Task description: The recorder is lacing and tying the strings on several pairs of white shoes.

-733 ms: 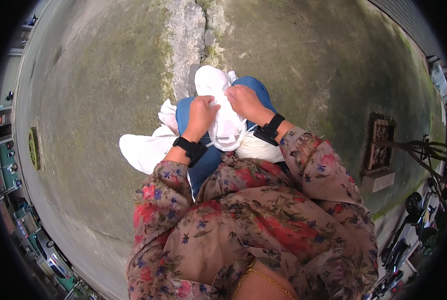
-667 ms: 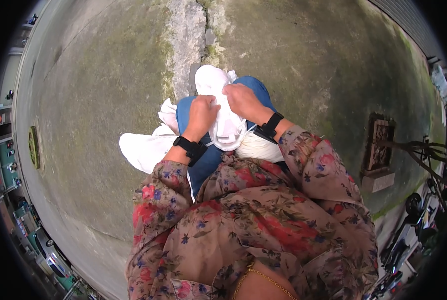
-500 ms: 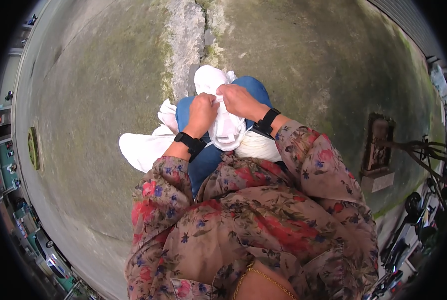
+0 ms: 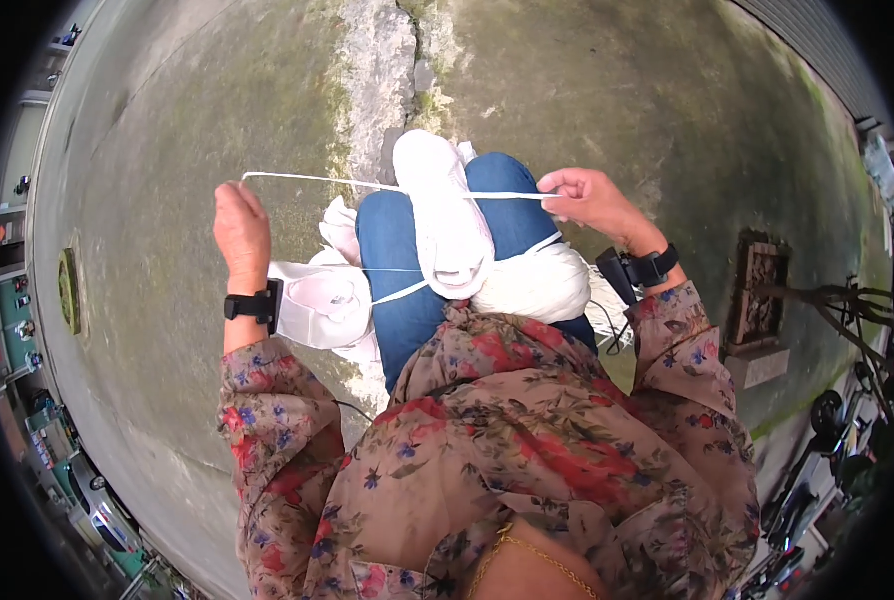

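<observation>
A long white cloth bundle (image 4: 437, 220), rounded at its ends, lies lengthwise over my jeans-clad knees. From it a thin white strip (image 4: 507, 196) runs out to both sides, pulled taut. My left hand (image 4: 241, 222), out to the left above the concrete, is closed on the strip's left end. At the right end, my right hand (image 4: 589, 200) pinches the strip between thumb and fingers beyond my right knee. A thick hank of cream-white strands (image 4: 535, 284) rests on my right thigh. By my left thigh sits another white cloth piece (image 4: 319, 308), with more pale fabric around it.
Stained concrete ground (image 4: 217, 130) with a rough pale crack surrounds me. To the right are a dark rectangular planter (image 4: 762, 295) and a bare branching stem (image 4: 827, 292). Parked vehicles (image 4: 107, 510) show at the left rim, and motorbikes (image 4: 827, 410) at the right rim.
Both hands were close together over the bundle's upper part; they have spread wide apart, drawing the white strip out straight. The bundle stays on my lap, its lower end less spread.
</observation>
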A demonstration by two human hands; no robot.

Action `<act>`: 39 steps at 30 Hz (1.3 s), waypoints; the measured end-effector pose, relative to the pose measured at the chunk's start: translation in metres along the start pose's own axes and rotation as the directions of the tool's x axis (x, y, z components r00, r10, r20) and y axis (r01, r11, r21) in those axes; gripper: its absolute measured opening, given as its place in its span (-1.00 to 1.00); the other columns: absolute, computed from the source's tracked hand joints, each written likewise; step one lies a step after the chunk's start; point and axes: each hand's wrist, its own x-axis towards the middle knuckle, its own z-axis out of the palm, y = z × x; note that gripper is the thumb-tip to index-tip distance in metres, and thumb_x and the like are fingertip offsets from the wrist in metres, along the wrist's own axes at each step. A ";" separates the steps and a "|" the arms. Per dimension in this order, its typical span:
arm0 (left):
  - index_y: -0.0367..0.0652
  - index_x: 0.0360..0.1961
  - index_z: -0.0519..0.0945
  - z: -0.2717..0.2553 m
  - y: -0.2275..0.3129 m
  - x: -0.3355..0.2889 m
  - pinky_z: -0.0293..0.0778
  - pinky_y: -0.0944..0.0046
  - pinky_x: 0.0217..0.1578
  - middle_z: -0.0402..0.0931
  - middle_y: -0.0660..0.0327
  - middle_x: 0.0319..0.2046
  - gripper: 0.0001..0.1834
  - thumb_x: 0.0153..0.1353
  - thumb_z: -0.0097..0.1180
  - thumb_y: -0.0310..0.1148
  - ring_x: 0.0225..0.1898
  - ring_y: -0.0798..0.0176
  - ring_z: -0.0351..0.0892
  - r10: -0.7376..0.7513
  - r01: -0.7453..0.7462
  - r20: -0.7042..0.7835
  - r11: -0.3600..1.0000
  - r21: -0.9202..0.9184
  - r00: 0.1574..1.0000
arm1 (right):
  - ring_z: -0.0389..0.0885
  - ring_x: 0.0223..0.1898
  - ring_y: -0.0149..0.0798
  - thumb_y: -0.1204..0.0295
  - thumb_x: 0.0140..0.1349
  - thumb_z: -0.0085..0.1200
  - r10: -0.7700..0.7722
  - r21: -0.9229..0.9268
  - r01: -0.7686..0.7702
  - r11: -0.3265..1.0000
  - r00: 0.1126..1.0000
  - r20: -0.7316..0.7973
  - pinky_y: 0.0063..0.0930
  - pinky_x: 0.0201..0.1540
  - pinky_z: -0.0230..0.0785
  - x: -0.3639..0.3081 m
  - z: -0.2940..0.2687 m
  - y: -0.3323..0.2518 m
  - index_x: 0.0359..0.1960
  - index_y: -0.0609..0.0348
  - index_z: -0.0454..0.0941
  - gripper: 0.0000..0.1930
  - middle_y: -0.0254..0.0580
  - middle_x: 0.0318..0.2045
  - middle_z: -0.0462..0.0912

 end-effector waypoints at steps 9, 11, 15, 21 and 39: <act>-0.61 -0.21 0.25 -0.149 -0.240 -0.026 0.49 0.27 -0.25 0.41 -0.14 -0.26 -0.66 0.17 -0.50 -0.50 -0.27 0.07 0.50 -0.887 0.389 -0.025 0.228 -0.893 0.461 | 0.11 -0.68 -0.56 0.51 0.24 -0.18 -0.374 0.659 0.552 0.511 0.833 -0.408 -0.64 -0.48 0.11 -0.104 -0.130 -0.025 -0.19 0.30 0.34 -0.84 -0.47 -0.66 0.18; -0.60 -0.25 0.25 -0.194 -0.286 -0.043 0.48 0.32 -0.33 0.41 -0.08 -0.31 -0.68 0.16 -0.53 -0.53 -0.35 0.15 0.49 -0.892 0.379 0.000 0.193 -0.905 0.453 | 0.09 -0.67 -0.54 0.57 0.26 -0.25 -0.418 0.781 0.586 0.216 0.778 -0.468 -0.64 -0.51 0.06 -0.126 -0.173 -0.041 -0.24 0.33 0.30 -0.89 -0.43 -0.64 0.15; -0.21 -0.54 0.23 -0.205 -0.299 -0.031 0.03 0.43 -0.66 0.09 0.32 -0.66 -0.83 0.19 -0.35 -0.51 -0.66 0.43 0.05 -0.871 0.492 0.154 0.111 -0.863 0.467 | 0.23 -0.46 -0.40 0.61 0.23 -0.26 -0.477 0.656 0.754 0.037 0.590 -0.652 -0.53 -0.34 0.16 -0.219 -0.293 -0.045 -0.28 0.39 0.26 -0.92 -0.25 -0.51 0.25; -0.13 -0.46 0.32 -0.126 -0.198 -0.023 0.02 0.49 -0.78 0.18 0.41 -0.71 -0.89 0.17 -0.06 -0.40 -0.75 0.55 0.11 -0.709 0.652 0.245 0.382 -0.654 0.661 | 0.35 -0.10 -0.26 0.59 0.24 -0.23 -0.653 0.637 0.679 0.366 0.675 -0.344 -0.41 0.01 0.26 -0.155 -0.263 -0.047 -0.06 0.47 0.24 -0.74 -0.05 -0.20 0.38; -0.41 -0.30 0.35 0.065 0.168 -0.046 0.45 0.36 -0.34 0.42 0.09 -0.41 -0.83 0.20 -0.15 -0.47 -0.37 0.24 0.48 0.180 0.976 0.959 -0.039 -0.215 0.219 | 0.48 -0.46 -0.20 0.42 0.17 -0.13 -0.171 -0.143 0.171 0.975 0.985 0.008 -0.35 -0.35 0.34 0.067 0.065 0.047 -0.28 0.28 0.41 -0.82 -0.09 -0.54 0.48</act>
